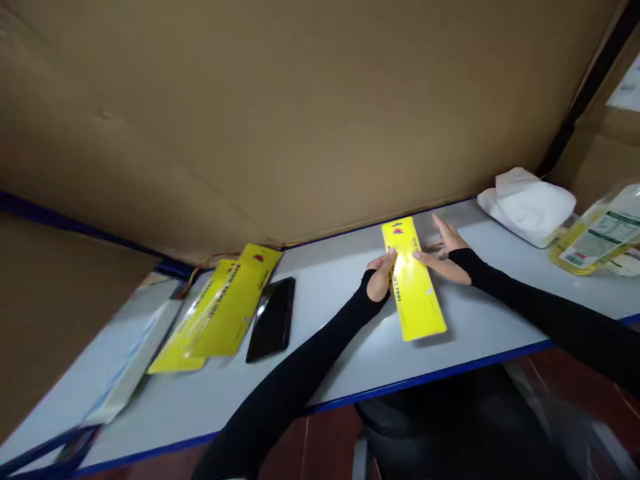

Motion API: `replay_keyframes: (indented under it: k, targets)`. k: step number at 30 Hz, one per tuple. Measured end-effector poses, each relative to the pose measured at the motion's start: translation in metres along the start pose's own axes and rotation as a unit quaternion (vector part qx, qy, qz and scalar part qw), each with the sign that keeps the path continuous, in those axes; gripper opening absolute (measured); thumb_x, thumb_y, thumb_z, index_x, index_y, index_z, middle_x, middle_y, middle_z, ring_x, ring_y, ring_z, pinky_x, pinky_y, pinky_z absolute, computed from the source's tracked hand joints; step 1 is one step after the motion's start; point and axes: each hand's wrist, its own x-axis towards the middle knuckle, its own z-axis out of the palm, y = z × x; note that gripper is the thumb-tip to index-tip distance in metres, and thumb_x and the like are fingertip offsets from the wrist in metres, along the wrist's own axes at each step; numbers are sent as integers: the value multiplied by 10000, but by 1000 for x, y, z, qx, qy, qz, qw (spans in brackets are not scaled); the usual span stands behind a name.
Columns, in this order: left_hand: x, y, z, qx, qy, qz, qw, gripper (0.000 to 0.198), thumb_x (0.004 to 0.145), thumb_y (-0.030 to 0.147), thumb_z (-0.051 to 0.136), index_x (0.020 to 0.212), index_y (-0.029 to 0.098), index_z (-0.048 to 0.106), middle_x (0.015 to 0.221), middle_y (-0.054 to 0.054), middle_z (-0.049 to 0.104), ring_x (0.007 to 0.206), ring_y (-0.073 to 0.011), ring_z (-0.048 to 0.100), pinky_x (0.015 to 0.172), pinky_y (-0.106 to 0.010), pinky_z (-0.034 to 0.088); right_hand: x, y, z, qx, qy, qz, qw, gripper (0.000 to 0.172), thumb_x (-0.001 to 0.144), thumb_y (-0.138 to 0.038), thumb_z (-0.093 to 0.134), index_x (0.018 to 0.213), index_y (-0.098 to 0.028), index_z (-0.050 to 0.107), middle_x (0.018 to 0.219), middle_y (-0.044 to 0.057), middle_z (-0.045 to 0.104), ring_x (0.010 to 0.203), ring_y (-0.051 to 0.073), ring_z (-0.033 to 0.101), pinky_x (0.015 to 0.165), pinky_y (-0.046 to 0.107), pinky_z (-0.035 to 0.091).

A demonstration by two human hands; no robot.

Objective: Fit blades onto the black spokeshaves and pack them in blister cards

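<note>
A long yellow printed card-like package [416, 293] is tilted a little above the white tabletop. Gripping its left edge is my left hand [381, 273], thumb on the front face. On the opposite edge, my right hand [447, 252] rests its thumb against the front of the package, with the other fingers spread away from it. Whether any of those fingers touch the back is hidden. Dark lettering and a small red mark show on the package. Black sleeves cover both arms.
Left of my hands lie a black phone [273, 319] and overlapping yellow packages [225, 313]. A long whitish box [135, 353] is farther left. On the right are a white cloth bundle [530, 203] and a bottle of yellow liquid [595, 237]. Cardboard [320, 120] walls the back.
</note>
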Motion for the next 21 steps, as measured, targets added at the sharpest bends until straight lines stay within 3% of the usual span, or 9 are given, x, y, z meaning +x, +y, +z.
replay_keyframes:
  k: [2,4,6,10,13,21]
  targets:
    - [3,-2,0,-38,9,23,999,624,617,650,945,848,152,650,640,-27,690,556,-168,652,569,-293,553,5,4,-3,69,-134,59,987,1111,639,-632,942,1539,-181,474,1412,216,663,1026,276,759,834,393,661]
    - [3,-2,1,-61,7,40,997,615,623,615,957,890,168,631,729,-30,735,589,-154,665,612,-298,579,9,8,-7,113,-223,89,964,950,651,-615,945,1406,-158,592,1194,168,772,943,257,773,828,376,660]
    - [2,0,2,-74,-7,53,996,642,611,561,984,964,179,607,849,-46,776,667,-162,707,691,-327,616,12,11,-12,133,-271,81,950,816,589,-537,1001,1237,-158,681,1121,131,802,906,241,773,824,355,658]
    - [-5,7,4,-24,-71,38,996,661,648,465,989,1064,193,553,901,-69,788,754,-234,766,695,-392,642,16,13,-20,135,-262,86,952,690,559,-460,1027,1097,-143,735,1091,118,813,859,218,762,764,313,640]
    - [-9,11,3,5,-105,33,994,596,683,419,963,1054,184,561,874,-52,764,713,-230,756,609,-357,620,17,13,-22,140,-271,85,949,694,578,-505,1011,1108,-143,747,1038,91,813,820,194,744,696,273,607]
    - [-11,13,7,31,-93,41,994,593,633,386,978,1038,152,614,765,-18,698,587,-169,677,516,-299,562,15,11,-22,145,-301,95,938,667,573,-475,1019,1095,-154,757,1012,67,811,788,155,725,653,228,568]
